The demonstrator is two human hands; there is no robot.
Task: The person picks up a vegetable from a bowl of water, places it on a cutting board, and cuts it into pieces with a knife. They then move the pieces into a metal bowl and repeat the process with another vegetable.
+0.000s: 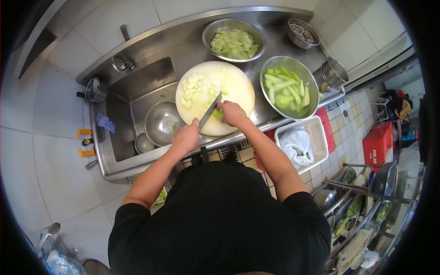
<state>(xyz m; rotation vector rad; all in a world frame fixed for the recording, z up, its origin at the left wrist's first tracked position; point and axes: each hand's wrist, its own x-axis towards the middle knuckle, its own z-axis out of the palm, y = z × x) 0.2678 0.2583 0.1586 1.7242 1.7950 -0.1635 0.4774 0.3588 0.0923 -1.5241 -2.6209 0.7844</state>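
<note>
A round white cutting board (238, 98) lies on the steel counter beside the sink. My left hand (186, 137) is closed round the handle of a knife (211, 111), whose blade slants up and right over the board. Close to the blade, my right hand (232, 113) holds a pale green vegetable piece (218, 114) against the board. Cut pale slices (192, 86) lie scattered on the board's left part. To the right, a steel bowl (314, 91) holds long green pieces in liquid. Behind the board, another bowl (207, 40) holds many cut slices.
The sink (120, 133) at left contains a steel bowl (160, 120) and a small cup (144, 144). A small bowl (302, 45) and steel pots (333, 73) stand at right. Below the counter is a white basket (324, 142) with a plastic bag.
</note>
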